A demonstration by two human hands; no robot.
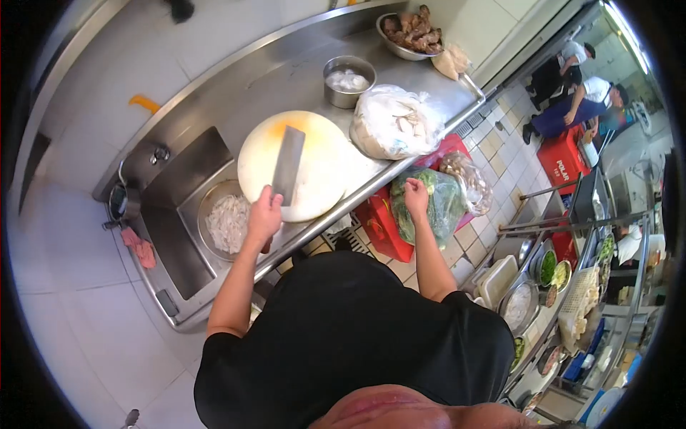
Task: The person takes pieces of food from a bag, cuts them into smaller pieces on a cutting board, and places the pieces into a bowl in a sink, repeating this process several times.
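A cleaver (289,163) with a wide metal blade is gripped in my left hand (265,216), its blade over the round white cutting board (325,161). The board has a yellow-orange stain near its far edge. My right hand (416,198) is held above a clear bag of green vegetables (437,207), its fingers drawn together; anything between them is too small to make out. Left of the board, a metal bowl of pale strips (228,223) sits in the sink. A plastic bag with whitish pieces (397,123) rests right of the board.
Farther back stand a metal pot (349,81) and a bowl of brown meat (413,33). A red crate (383,227) is below the counter edge. Two people (584,100) are at the upper right, near a shelf with food trays (520,306). A pink cloth (138,248) hangs by the sink.
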